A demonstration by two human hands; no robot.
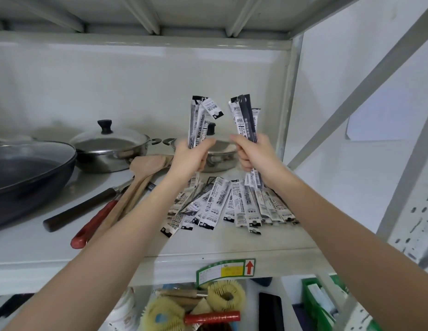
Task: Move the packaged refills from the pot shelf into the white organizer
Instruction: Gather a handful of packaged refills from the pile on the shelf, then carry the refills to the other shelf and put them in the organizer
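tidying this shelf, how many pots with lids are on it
2: one lidded pot sits behind the dark pan; the second lidded pot is partly hidden behind the left hand and right hand.

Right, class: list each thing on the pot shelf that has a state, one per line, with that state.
Left hand: shut on a refill bundle, upright.
Right hand: shut on a second bundle, upright.
Loose refills: lying fanned on the shelf.
Lidded pot: lid on.
Wok: uncovered.
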